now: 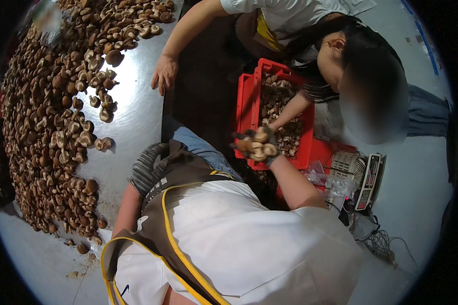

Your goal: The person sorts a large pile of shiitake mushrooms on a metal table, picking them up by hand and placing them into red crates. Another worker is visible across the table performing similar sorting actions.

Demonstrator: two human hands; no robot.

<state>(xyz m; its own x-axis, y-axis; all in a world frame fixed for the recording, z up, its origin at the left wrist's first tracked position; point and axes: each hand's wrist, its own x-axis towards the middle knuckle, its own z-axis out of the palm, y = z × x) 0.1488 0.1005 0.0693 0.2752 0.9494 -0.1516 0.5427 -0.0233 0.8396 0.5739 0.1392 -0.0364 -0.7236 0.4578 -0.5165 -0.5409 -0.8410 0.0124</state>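
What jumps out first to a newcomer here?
Probably the huge heap of brown mushrooms covering much of the metal table at left. Next, right of centre, the wearer's gloved right hand holding a cluster of mushrooms at the near end of a bright red crate. At upper right, a co-worker leans over that crate, one arm reaching in.

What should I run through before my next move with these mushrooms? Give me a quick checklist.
1. Right hand loaded: ok, several shiitake mushrooms sit in it.
2. Left hand free: ok, gloved and resting at your lap, with nothing seen in it.
3. Red crate clear of other people: not ok, the co-worker's forearm reaches over it, close to your right hand.
4. Scale display readable: cannot tell, too small here.
5. Depth left in the crate: cannot tell from above.
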